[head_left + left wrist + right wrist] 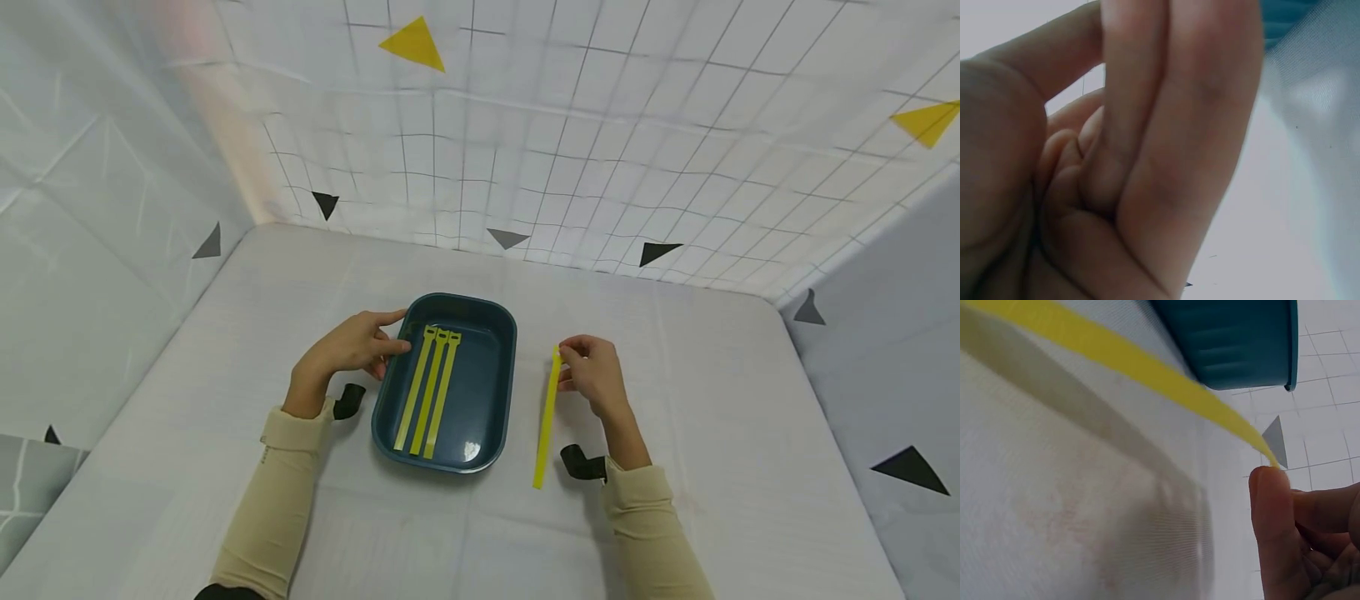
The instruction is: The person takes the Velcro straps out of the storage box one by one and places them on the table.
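Note:
A dark teal tray (495, 333) sits mid-table with three yellow straps (429, 392) lying side by side in it. My left hand (352, 346) rests at the tray's left rim, index finger and thumb touching the edge; in the left wrist view its fingers (1166, 125) fill the frame, curled loosely. My right hand (592, 371) pinches the far end of a fourth yellow strap (546, 425), which runs toward me on the table right of the tray. In the right wrist view that strap (1122, 359) stretches from my fingertips (1269, 487) past the tray's wall (1235, 337).
The table (712, 400) is covered in white cloth and walled by white gridded fabric with yellow and dark triangle marks. Black wrist straps show at both cuffs.

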### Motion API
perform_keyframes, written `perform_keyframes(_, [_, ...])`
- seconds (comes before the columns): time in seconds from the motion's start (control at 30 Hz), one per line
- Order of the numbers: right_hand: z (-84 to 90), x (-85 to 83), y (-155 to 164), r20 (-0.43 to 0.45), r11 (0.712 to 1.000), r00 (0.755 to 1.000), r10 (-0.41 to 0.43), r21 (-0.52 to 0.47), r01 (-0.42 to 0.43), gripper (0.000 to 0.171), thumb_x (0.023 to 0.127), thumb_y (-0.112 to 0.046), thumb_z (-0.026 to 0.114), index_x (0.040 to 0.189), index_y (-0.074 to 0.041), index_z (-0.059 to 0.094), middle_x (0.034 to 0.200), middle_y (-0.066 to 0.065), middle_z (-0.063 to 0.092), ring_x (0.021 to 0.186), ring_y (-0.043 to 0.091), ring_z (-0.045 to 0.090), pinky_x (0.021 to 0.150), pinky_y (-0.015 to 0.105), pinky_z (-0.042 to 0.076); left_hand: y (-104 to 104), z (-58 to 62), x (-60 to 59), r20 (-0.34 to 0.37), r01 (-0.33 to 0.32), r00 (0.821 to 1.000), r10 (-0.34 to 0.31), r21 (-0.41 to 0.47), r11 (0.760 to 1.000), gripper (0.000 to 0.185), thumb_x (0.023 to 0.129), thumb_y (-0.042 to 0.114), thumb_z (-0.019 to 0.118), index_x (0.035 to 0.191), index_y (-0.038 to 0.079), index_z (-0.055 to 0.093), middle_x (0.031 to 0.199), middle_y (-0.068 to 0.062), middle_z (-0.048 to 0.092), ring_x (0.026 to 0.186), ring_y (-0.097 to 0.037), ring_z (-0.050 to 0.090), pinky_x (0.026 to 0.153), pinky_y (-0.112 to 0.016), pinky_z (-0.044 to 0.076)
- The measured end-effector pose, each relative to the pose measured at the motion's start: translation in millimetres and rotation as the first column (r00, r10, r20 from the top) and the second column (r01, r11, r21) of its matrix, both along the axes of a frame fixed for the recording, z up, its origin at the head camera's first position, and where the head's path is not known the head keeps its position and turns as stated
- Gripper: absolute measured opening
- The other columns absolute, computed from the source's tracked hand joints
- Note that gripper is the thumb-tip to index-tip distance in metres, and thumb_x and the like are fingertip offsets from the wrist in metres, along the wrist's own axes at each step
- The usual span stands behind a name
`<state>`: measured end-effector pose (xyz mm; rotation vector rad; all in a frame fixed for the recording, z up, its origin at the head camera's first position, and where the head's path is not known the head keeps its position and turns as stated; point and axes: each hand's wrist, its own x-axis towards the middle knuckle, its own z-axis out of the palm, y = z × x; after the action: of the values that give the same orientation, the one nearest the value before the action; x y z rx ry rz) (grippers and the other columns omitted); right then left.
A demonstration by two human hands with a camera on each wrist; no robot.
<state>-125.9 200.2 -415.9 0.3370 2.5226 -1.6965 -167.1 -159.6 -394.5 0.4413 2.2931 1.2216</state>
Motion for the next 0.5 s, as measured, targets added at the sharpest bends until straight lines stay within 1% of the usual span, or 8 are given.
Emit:
perform_keyframes(0.07, [-3.1, -0.6, 0, 0.004, 1.0, 1.0, -0.004, 0.0, 0.004, 0.021, 0.1, -0.005, 0.053, 0.112, 0.01, 0.062, 0.1, 0.021, 0.059, 0.06, 0.019, 0.064, 0.055, 0.031, 0.059, 0, -0.3, 0.2, -0.006, 0.003, 1.0, -0.003, 0.003, 1.0, 0.07, 0.099, 0.02, 0.063, 0.156, 0.004, 0.025, 0.068, -0.011, 0.064, 0.061, -0.039, 0.065, 0.062, -0.047, 0.059])
perform_keyframes(0.3, [-15.4, -2.3, 3, 0.011, 1.0, 1.0, -0.018, 0.026, 0.018, 0.019, 0.1, -0.005, 0.053, 0.11, 0.008, 0.064, 0.099, 0.019, 0.061, 0.067, 0.02, 0.064, 0.057, 0.028, 0.058, 1, -0.7, 1.3, -0.055, 0.018, 0.998, -0.017, 0.009, 1.0, 0.07, 0.099, 0.016, 0.063, 0.154, -0.003, 0.024, 0.085, -0.02, 0.066, 0.061, -0.035, 0.064, 0.063, -0.046, 0.059])
perform_keyframes(0.5, [-20.0, -2.4, 3, 0.0, 0.998, 1.0, -0.019, 0.063, 0.019, 0.018, 0.1, -0.005, 0.055, 0.107, 0.008, 0.066, 0.098, 0.019, 0.061, 0.072, 0.023, 0.064, 0.057, 0.025, 0.057, 1, 0.2, 1.2, -0.068, 0.01, 0.998, -0.009, 0.012, 1.0, 0.069, 0.098, 0.015, 0.064, 0.153, -0.005, 0.027, 0.089, -0.021, 0.064, 0.059, -0.026, 0.063, 0.061, -0.04, 0.059])
